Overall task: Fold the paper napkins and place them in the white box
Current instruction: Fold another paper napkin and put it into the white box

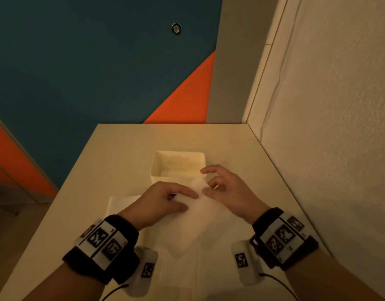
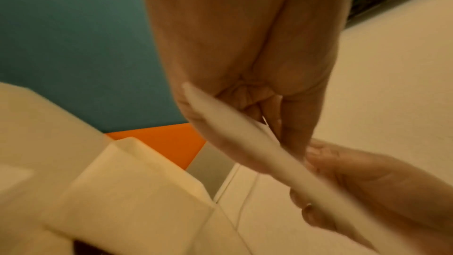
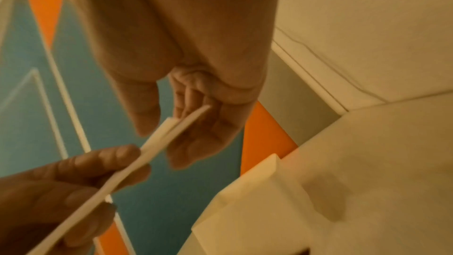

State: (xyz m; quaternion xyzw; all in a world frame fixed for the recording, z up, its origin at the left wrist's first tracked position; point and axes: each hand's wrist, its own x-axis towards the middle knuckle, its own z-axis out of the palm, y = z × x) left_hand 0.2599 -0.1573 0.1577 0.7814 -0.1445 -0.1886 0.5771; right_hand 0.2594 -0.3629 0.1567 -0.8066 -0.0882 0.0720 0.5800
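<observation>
Both hands hold one folded white napkin [image 1: 200, 220] in the air over the table, just in front of the white box [image 1: 157, 168]. My left hand [image 1: 187, 200] pinches its left side between thumb and fingers. My right hand [image 1: 206, 187] pinches the far right edge, index finger raised. In the wrist views the napkin [image 2: 331, 187] [image 3: 122, 177] shows edge-on as a thin strip between the left hand [image 2: 257, 133] and the right hand [image 3: 166, 133]. The box [image 2: 137, 191] [image 3: 257, 201] lies below, and something pale lies at its bottom.
More white napkins [image 1: 122, 205] lie flat on the beige table [image 1: 122, 148] under and left of my hands. A textured white wall [image 1: 328, 127] borders the table's right side. The table's left edge drops to a blue and orange floor [image 1: 78, 72].
</observation>
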